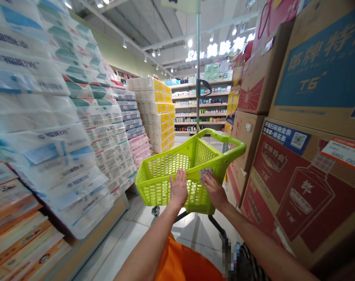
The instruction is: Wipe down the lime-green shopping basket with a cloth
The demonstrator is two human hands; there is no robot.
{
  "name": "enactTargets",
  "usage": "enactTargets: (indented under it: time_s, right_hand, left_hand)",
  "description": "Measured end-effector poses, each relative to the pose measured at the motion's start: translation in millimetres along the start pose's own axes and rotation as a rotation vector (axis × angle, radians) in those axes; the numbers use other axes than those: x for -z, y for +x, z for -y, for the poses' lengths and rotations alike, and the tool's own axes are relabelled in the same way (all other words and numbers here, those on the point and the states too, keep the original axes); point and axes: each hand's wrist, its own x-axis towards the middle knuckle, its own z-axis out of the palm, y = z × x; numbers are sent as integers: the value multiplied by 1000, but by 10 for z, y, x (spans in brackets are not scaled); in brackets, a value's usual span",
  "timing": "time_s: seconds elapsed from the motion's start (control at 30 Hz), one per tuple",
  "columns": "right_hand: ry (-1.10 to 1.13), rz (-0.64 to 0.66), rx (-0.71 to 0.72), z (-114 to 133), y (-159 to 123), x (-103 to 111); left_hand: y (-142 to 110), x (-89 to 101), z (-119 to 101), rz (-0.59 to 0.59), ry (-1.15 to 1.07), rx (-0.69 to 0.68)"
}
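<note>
A lime-green plastic shopping cart (162, 168) stands sideways before me, its handle (238, 146) to the right and its perforated basket to the left. My left hand (179, 189) rests flat against the near side of the basket just below the rim, fingers stretched out. Against the same side, nearer the handle, my right hand (215, 191) presses a crumpled greyish cloth (206, 171). The fingers partly cover the cloth. No goods show inside the part of the basket I can see.
Stacked tissue packs (57, 136) line the left on a low platform (107, 218). Cartons (300, 187) rise close on the right. Behind the cart stands a pole (198, 50) with a dark hook-like handle. Stocked shelves (199, 99) fill the back. White tiles (119, 242) cover the floor.
</note>
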Motion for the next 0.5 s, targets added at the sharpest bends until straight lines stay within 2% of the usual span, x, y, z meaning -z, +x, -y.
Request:
enactTargets:
  time_s: [0.1,0.27,0.43,0.5]
  right_hand:
    - [-19,-70,-47,-84,-13,84]
    - [-28,-15,55,-95,-96,250]
    - [-89,-218,-91,-295,197,466]
    - [-90,-178,-116,-357,212,492]
  left_hand:
    - [17,16,-57,8,-12,-14]
    - [18,36,-101,46,-28,2]
    - [6,69,-112,57,-34,24]
    - [2,85,-116,66,-33,28]
